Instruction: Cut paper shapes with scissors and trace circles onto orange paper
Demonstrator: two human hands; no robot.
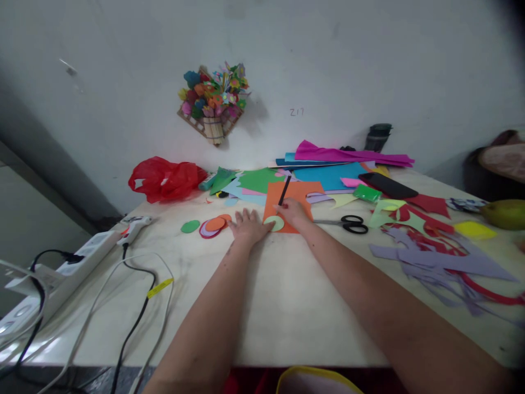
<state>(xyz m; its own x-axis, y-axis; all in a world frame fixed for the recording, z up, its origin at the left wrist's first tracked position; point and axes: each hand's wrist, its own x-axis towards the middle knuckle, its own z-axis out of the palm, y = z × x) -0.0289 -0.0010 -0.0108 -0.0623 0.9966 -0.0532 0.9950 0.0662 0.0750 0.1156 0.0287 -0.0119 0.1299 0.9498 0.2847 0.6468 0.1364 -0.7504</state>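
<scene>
My right hand (293, 212) grips a slim black pencil (284, 190) above an orange sheet (275, 192) with a rounded notch cut into its right side. On the lower left of that sheet lies a pale green paper circle (277, 223). My left hand (248, 225) rests flat with fingers spread, its thumb at the circle's edge. Just left of it, orange paper circles (215, 224) overlap a lilac and a red one, and a green circle (190, 226) lies apart. Scissors with black handles (354, 224) lie right of the orange sheet.
Coloured sheets (328, 176) and a red plastic bag (166, 179) lie along the back. A black phone (388, 185) and paper scraps (443, 257) cover the right. At left are a glue gun (134, 229), a power strip (88, 251) and loose cables (141, 312).
</scene>
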